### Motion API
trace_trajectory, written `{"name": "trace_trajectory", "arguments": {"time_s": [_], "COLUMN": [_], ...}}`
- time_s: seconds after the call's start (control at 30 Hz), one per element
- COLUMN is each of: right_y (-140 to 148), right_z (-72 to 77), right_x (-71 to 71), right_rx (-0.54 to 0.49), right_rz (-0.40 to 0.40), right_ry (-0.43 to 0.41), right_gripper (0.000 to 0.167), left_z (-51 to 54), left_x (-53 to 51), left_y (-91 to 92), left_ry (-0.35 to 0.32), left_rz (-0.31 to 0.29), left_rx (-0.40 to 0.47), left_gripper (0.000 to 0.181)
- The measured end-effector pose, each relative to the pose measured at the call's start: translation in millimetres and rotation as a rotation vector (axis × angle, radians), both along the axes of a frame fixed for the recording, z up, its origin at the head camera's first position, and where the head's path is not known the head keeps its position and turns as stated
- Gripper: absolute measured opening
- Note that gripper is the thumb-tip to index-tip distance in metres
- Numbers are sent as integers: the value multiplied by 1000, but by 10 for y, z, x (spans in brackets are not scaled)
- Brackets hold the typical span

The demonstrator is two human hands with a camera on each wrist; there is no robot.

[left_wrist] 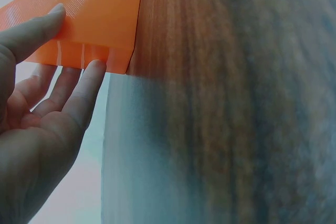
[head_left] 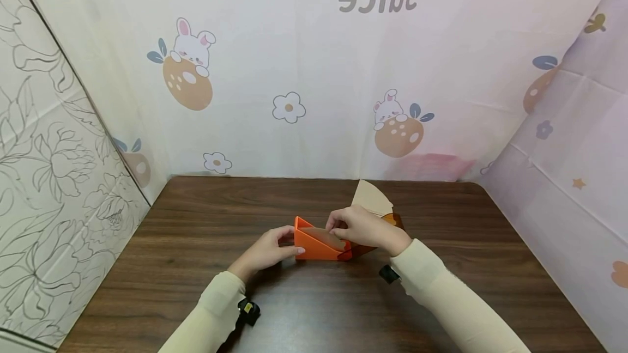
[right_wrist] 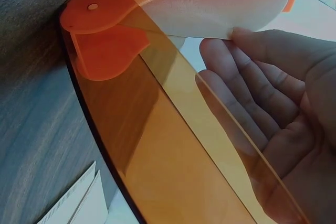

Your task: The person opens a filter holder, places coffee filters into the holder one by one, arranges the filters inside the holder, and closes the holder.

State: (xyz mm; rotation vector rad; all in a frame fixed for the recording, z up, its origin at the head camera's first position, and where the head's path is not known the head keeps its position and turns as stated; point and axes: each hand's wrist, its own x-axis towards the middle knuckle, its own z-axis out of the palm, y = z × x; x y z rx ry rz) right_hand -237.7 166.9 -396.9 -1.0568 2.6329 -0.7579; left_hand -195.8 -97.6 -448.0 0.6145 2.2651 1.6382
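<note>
Brown worktop: toward far edge, I log orange box, left hand gripping end, right hand pinching paper.

Bare table lay left of the left hand and behind the box, offering passage there. A front approach was open between the forearms, flanked by two black devices at the wrists. The left hand obstructed the box's left end. The right hand held the paper and covered part of the opening. The lid, extending rightward, barred that side; the stack lay just behind it.
</note>
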Motion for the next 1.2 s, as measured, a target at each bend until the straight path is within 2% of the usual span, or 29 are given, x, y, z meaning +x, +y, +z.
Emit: {"name": "trace_trajectory", "arguments": {"time_s": [0.4, 0.57, 0.67, 0.93, 1.2], "right_y": [-8, -4, 0, -3, -2], "right_z": [-16, -18, -13, 13, 68], "right_x": [-6, -20, -27, -18, 2], "right_rx": [-14, -26, -26, -20, -29], "right_rz": [-5, 1, 6, 1, -9], "right_ry": [-11, -12, -8, -21, -21], "right_gripper": [6, 9, 11, 17, 22], "left_z": [32, 21, -26, -270, -298], "left_x": [14, 14, -12, -138, -164], "left_y": [5, 1, 4, -19, -41], "left_ry": [-3, 23, 21, 5, 19], "left_rz": [-3, -8, -3, 10, -9], "left_rx": [-4, -5, -12, -17, -31], "left_gripper": [34, 35, 35, 37, 38]}}
